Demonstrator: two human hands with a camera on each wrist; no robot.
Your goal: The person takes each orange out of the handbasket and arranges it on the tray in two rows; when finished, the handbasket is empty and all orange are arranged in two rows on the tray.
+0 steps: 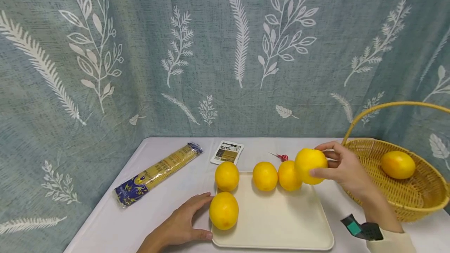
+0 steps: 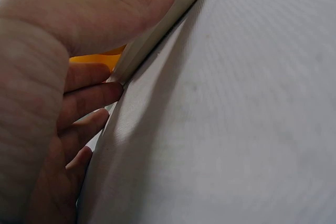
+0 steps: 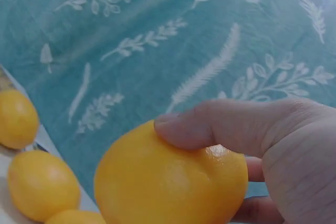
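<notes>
My right hand (image 1: 346, 167) grips an orange (image 1: 309, 166) between thumb and fingers, above the back right corner of a cream tray (image 1: 274, 221). In the right wrist view the thumb presses on top of that orange (image 3: 173, 177). Several other oranges lie on the tray: one at the back left (image 1: 227, 176), one in front of it (image 1: 224, 210), and two side by side at the back, the right one (image 1: 289, 177) partly behind the held orange. My left hand (image 1: 181, 221) rests at the tray's left edge, fingers extended; its thumb (image 2: 142, 3) lies by the rim.
A wicker basket (image 1: 404, 202) with a tall handle stands at the right, one orange (image 1: 398, 164) inside. A noodle packet (image 1: 158, 175) lies at the left. Behind the tray are a white packet (image 1: 227, 152) and a small red-handled item (image 1: 283, 157). A patterned curtain (image 1: 211, 50) hangs behind.
</notes>
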